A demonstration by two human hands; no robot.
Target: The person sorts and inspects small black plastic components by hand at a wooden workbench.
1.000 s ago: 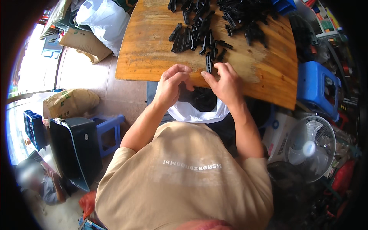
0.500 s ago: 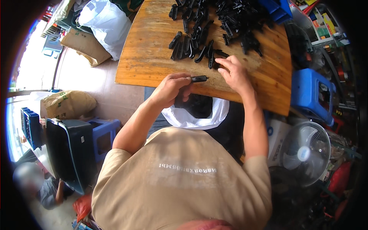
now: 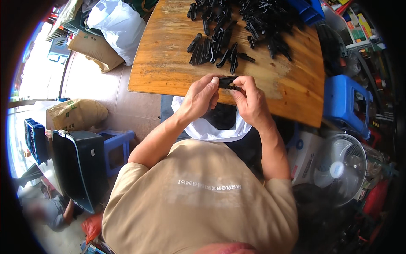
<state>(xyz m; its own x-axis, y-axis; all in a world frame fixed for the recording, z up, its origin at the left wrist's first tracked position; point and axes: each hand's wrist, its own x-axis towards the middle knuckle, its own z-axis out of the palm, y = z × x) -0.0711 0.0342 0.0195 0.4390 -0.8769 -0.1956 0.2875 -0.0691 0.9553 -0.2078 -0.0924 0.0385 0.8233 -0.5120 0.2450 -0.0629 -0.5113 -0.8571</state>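
Above the table's near edge, my left hand [image 3: 203, 95] pinches a slim black plastic part [image 3: 226, 80] by its left end. My right hand [image 3: 252, 100] is closed at the other end, thumb and forefinger pressed against the black plastic. Whether it is one piece or two brought together I cannot make out. Just beyond my hands, several similar loose black parts [image 3: 203, 53] lie on the wooden table [image 3: 165, 55]. Below my hands, in my lap, an open white bag [image 3: 203, 132] has dark contents.
A larger pile of black parts [image 3: 262, 21] and a blue crate [image 3: 308, 12] occupy the table's far side. To the right stand a blue stool [image 3: 344, 101] and a fan [image 3: 337, 169]. Left are a black bin [image 3: 74, 169], another blue stool [image 3: 116, 148] and, lower, a person [image 3: 55, 211].
My right hand has come back from the loose parts on the table to meet my left hand. The left hand has shifted slightly right and up with the black part in it.
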